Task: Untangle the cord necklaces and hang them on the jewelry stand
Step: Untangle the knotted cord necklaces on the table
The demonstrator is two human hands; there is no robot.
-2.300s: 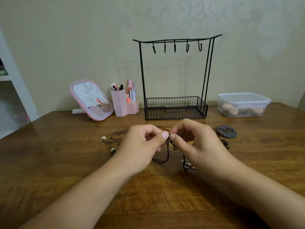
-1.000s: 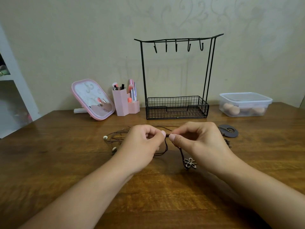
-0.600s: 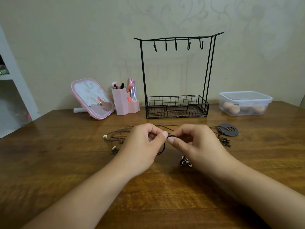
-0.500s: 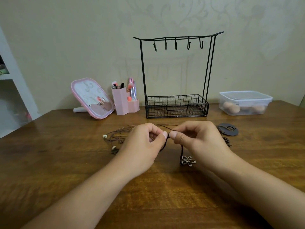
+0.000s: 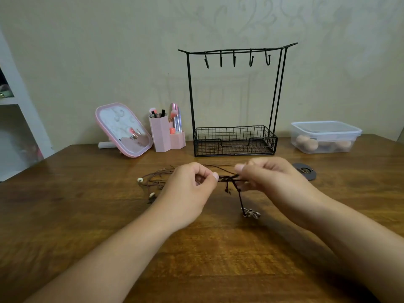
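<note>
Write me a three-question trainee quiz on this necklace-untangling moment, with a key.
1. True or false: a necklace already hangs on a hook of the jewelry stand.
2. Multiple choice: the flower pendant is (A) in the stand's wire basket, (B) dangling on a cord below the hands, down at the wooden table, (C) inside the lidded plastic container.
3. Fill in: the left hand and right hand each pinch the dark ____ stretched between them.

Key: 1 false, all five hooks are bare. 2 B. 3 cord.
</note>
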